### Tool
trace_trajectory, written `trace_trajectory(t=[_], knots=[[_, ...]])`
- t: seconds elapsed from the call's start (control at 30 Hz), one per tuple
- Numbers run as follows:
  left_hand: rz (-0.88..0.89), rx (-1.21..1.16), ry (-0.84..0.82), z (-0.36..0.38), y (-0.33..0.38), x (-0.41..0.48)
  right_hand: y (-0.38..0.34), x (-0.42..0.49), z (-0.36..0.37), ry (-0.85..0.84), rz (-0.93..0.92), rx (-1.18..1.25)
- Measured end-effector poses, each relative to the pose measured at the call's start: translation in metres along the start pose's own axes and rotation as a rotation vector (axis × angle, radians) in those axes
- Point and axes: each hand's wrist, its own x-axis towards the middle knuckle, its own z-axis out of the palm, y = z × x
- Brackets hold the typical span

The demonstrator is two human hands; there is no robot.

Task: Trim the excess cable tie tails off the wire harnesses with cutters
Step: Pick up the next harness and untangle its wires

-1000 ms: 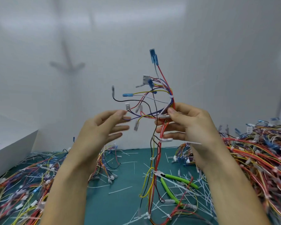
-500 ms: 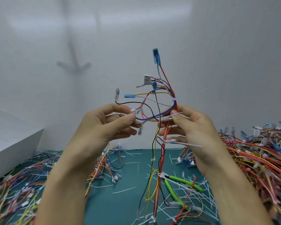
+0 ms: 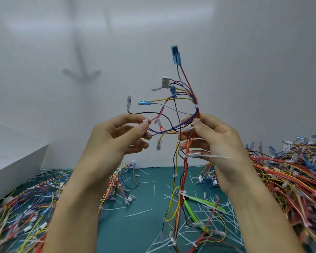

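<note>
I hold a multicoloured wire harness [image 3: 185, 99] up in front of me, its blue and white connectors fanning out above my hands. My right hand [image 3: 213, 141] grips the main red bundle, thumb pressed near a white cable tie. A long uncut white tie tail [image 3: 213, 156] sticks out to the right below my fingers. My left hand [image 3: 117, 137] pinches a small white connector on one red wire branch. The green-handled cutters [image 3: 199, 214] lie on the teal mat below, touched by neither hand.
Teal cutting mat [image 3: 135, 230] is strewn with cut white tie tails. A big heap of harnesses [image 3: 290, 176] fills the right side; another pile [image 3: 26, 212] lies at the left. A white box [image 3: 11, 157] stands at the far left. White wall behind.
My left hand closed in from open fingers and took hold of a wire branch by its small connector. My right hand kept its grip on the bundle, shifting only slightly.
</note>
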Motion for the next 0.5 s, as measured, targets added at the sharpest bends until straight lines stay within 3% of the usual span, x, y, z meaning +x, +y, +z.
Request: trace_trajectory(t=[0.5], knots=[[-0.089,0.049,0.047,-0.0017,-0.0084,0.0058,-0.0046,-0.0022,-0.0035,-0.094,0.077,0.114]])
